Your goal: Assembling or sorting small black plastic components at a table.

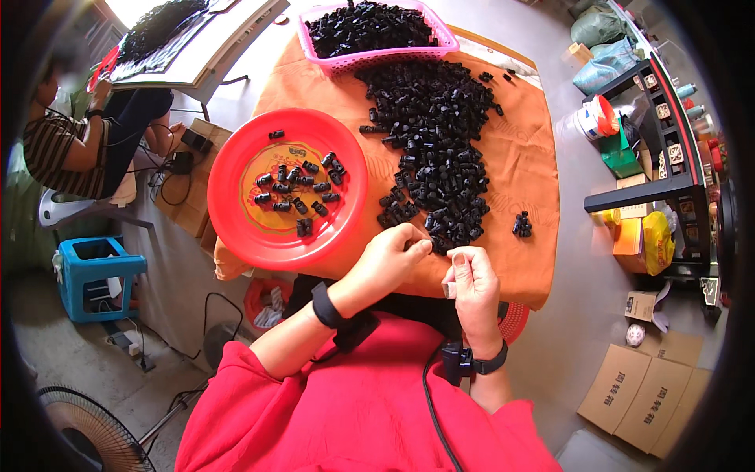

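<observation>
Pinch: I'd keep it light and low over the table (523, 149), fingertips close together, so the small black pieces (444, 157) don't slip.
Left grip (403, 245): thumb and forefinger drawn together; I can't tell whether anything sits between.
Right grip (472, 275): fingers curled, a pale bit (450, 289) showing below; its hold is unclear to me.
Heap: just beyond both sets of fingertips.

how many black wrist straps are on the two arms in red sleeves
2: the left strap is around the wrist below the left hand, and the right strap below the right hand. Any under the red sleeves would be hidden.
</observation>
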Action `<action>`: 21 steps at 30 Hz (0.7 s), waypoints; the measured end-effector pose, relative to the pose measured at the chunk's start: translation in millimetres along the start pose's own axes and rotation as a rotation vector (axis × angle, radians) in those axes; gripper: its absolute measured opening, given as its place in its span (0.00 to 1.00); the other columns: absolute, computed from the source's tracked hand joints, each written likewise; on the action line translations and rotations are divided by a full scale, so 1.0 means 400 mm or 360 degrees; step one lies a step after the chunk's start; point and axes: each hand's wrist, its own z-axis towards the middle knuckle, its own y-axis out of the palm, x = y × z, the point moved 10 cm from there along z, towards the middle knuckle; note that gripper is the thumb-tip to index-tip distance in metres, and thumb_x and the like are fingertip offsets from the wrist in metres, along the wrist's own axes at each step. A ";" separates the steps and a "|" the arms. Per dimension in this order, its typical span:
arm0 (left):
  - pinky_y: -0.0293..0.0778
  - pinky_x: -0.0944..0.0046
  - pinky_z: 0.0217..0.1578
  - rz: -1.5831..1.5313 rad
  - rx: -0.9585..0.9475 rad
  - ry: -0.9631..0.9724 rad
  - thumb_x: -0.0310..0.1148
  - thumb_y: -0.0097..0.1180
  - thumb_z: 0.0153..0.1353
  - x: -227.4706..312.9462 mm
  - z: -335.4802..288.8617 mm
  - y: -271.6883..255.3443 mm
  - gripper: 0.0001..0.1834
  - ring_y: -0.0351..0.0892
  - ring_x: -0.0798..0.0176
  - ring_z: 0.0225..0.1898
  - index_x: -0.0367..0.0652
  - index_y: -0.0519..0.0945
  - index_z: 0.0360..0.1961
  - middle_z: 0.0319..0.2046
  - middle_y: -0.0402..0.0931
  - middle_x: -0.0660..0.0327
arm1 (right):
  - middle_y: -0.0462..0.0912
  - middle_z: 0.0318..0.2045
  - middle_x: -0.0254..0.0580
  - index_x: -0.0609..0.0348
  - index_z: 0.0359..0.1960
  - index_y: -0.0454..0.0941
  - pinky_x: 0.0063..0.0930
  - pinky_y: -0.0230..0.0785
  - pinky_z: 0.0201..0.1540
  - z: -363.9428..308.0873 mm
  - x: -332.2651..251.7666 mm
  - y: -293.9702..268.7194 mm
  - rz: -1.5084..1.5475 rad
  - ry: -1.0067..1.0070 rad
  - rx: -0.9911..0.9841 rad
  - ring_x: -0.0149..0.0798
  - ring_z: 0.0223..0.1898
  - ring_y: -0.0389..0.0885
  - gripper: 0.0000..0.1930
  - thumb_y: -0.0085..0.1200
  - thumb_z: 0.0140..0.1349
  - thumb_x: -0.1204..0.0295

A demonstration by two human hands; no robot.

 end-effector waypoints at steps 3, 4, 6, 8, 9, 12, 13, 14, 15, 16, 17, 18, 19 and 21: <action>0.61 0.77 0.24 -0.1059 -0.0517 -0.0767 0.41 0.55 0.70 -0.059 -0.057 0.061 0.12 0.65 0.80 0.26 0.42 0.77 0.38 0.27 0.71 0.73 | 0.76 0.28 0.33 0.60 0.50 0.76 0.18 0.71 0.26 -0.005 -0.041 0.010 -0.0054 -0.0086 -0.0089 0.23 0.22 0.73 0.10 0.47 0.74 0.70; 0.59 0.78 0.23 -0.1139 -0.0586 -0.0761 0.41 0.55 0.69 -0.045 -0.065 0.063 0.12 0.64 0.81 0.25 0.43 0.77 0.38 0.26 0.71 0.72 | 0.78 0.34 0.35 0.59 0.54 0.76 0.19 0.72 0.28 -0.002 -0.052 0.013 -0.0186 -0.0267 -0.0111 0.24 0.24 0.76 0.12 0.48 0.72 0.72; 0.55 0.79 0.20 -0.1204 -0.0643 -0.0743 0.42 0.55 0.69 -0.041 -0.079 0.066 0.12 0.63 0.82 0.24 0.44 0.77 0.38 0.26 0.72 0.72 | 0.78 0.36 0.36 0.60 0.54 0.76 0.18 0.73 0.28 -0.007 -0.078 0.032 -0.0186 -0.0216 -0.0184 0.24 0.24 0.77 0.12 0.49 0.71 0.74; 0.57 0.78 0.21 -0.1245 -0.0691 -0.0755 0.41 0.54 0.70 -0.039 -0.089 0.065 0.12 0.66 0.80 0.24 0.43 0.77 0.38 0.27 0.73 0.70 | 0.79 0.38 0.37 0.62 0.52 0.76 0.17 0.74 0.27 -0.011 -0.082 0.045 -0.0260 -0.0285 -0.0259 0.24 0.25 0.79 0.12 0.52 0.68 0.78; 0.60 0.78 0.21 -0.1286 -0.0738 -0.0761 0.40 0.54 0.70 -0.034 -0.094 0.070 0.11 0.69 0.79 0.25 0.42 0.77 0.38 0.28 0.74 0.69 | 0.79 0.38 0.37 0.62 0.52 0.76 0.17 0.74 0.27 -0.014 -0.081 0.043 -0.0261 -0.0279 -0.0256 0.24 0.25 0.79 0.12 0.52 0.68 0.78; 0.64 0.77 0.22 -0.1564 -0.0700 -0.0808 0.40 0.53 0.70 -0.053 -0.103 0.085 0.12 0.74 0.76 0.28 0.40 0.78 0.40 0.31 0.77 0.67 | 0.79 0.38 0.38 0.63 0.48 0.76 0.17 0.74 0.25 -0.020 -0.074 0.044 -0.0181 -0.0152 -0.0289 0.23 0.24 0.79 0.10 0.54 0.66 0.79; 0.64 0.77 0.22 -0.1566 -0.0699 -0.0811 0.40 0.53 0.70 -0.058 -0.107 0.088 0.12 0.74 0.76 0.28 0.40 0.78 0.40 0.31 0.77 0.67 | 0.79 0.38 0.37 0.63 0.46 0.75 0.17 0.73 0.25 -0.021 -0.068 0.047 -0.0100 -0.0063 -0.0322 0.22 0.24 0.79 0.08 0.55 0.66 0.80; 0.64 0.76 0.22 -0.1730 -0.0657 -0.0828 0.39 0.54 0.70 -0.058 -0.107 0.090 0.13 0.74 0.75 0.29 0.39 0.78 0.42 0.32 0.77 0.65 | 0.79 0.37 0.37 0.63 0.44 0.74 0.17 0.73 0.24 -0.023 -0.059 0.052 -0.0019 0.0027 -0.0353 0.22 0.24 0.79 0.07 0.55 0.65 0.80; 0.65 0.76 0.22 -0.1894 -0.0611 -0.0843 0.38 0.54 0.70 -0.058 -0.108 0.090 0.13 0.75 0.73 0.31 0.38 0.79 0.45 0.33 0.78 0.64 | 0.79 0.37 0.37 0.63 0.44 0.74 0.17 0.73 0.24 -0.025 -0.058 0.054 -0.0018 0.0029 -0.0352 0.22 0.24 0.79 0.07 0.55 0.65 0.80; 0.65 0.76 0.22 -0.1894 -0.0611 -0.0846 0.38 0.54 0.70 -0.056 -0.111 0.093 0.13 0.75 0.73 0.31 0.38 0.79 0.45 0.33 0.78 0.64 | 0.79 0.36 0.37 0.63 0.43 0.74 0.18 0.73 0.23 -0.026 -0.065 0.052 0.0006 -0.0017 -0.0315 0.22 0.23 0.79 0.07 0.55 0.65 0.81; 0.65 0.76 0.23 -0.1998 -0.0603 -0.0862 0.38 0.56 0.68 -0.050 -0.114 0.096 0.14 0.75 0.73 0.32 0.38 0.79 0.46 0.34 0.78 0.64 | 0.79 0.35 0.36 0.63 0.43 0.73 0.18 0.73 0.23 -0.027 -0.073 0.048 0.0029 -0.0063 -0.0276 0.22 0.23 0.79 0.07 0.55 0.65 0.81; 0.66 0.76 0.24 -0.2102 -0.0593 -0.0878 0.37 0.58 0.67 -0.045 -0.117 0.099 0.15 0.75 0.72 0.33 0.38 0.79 0.48 0.35 0.78 0.64 | 0.79 0.35 0.36 0.63 0.43 0.73 0.18 0.73 0.23 -0.029 -0.068 0.049 0.0028 -0.0059 -0.0275 0.22 0.23 0.79 0.07 0.55 0.65 0.81; 0.66 0.76 0.24 -0.2103 -0.0594 -0.0881 0.37 0.58 0.67 -0.046 -0.120 0.104 0.15 0.75 0.72 0.33 0.38 0.79 0.48 0.35 0.78 0.64 | 0.79 0.34 0.37 0.62 0.43 0.73 0.19 0.73 0.23 -0.030 -0.076 0.044 -0.0039 -0.0170 -0.0230 0.23 0.23 0.79 0.07 0.55 0.64 0.81; 0.66 0.76 0.25 -0.2159 -0.0627 -0.0824 0.35 0.61 0.64 -0.043 -0.123 0.109 0.15 0.75 0.72 0.34 0.39 0.78 0.48 0.35 0.77 0.64 | 0.79 0.33 0.37 0.62 0.43 0.73 0.19 0.74 0.23 -0.034 -0.088 0.042 -0.0105 -0.0280 -0.0188 0.24 0.23 0.79 0.08 0.56 0.64 0.82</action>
